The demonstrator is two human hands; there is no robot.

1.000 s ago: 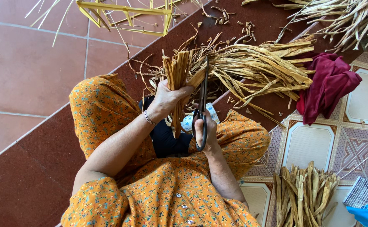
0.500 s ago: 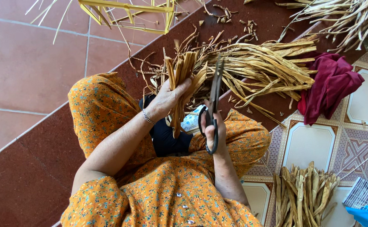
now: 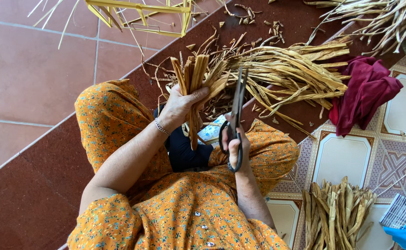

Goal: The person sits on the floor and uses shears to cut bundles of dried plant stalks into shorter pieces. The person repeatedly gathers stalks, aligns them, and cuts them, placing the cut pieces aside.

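Note:
My left hand grips a bunch of dried tan leaf strips, held upright above my lap. A thin bracelet circles that wrist. My right hand holds dark scissors by the handles, blades pointing up and away, just right of the bunch. The blades look nearly closed and do not touch the strips. I sit cross-legged in orange flowered clothing.
A large heap of dried strips lies on the dark red floor ahead. A maroon cloth sits at the right. A trimmed bundle lies lower right beside a white wire basket. A yellow frame stands at the top.
The scissors have swung from a slant near the bunch to a steeper, more upright pose slightly to the right. My left hand has kept hold of the strips.

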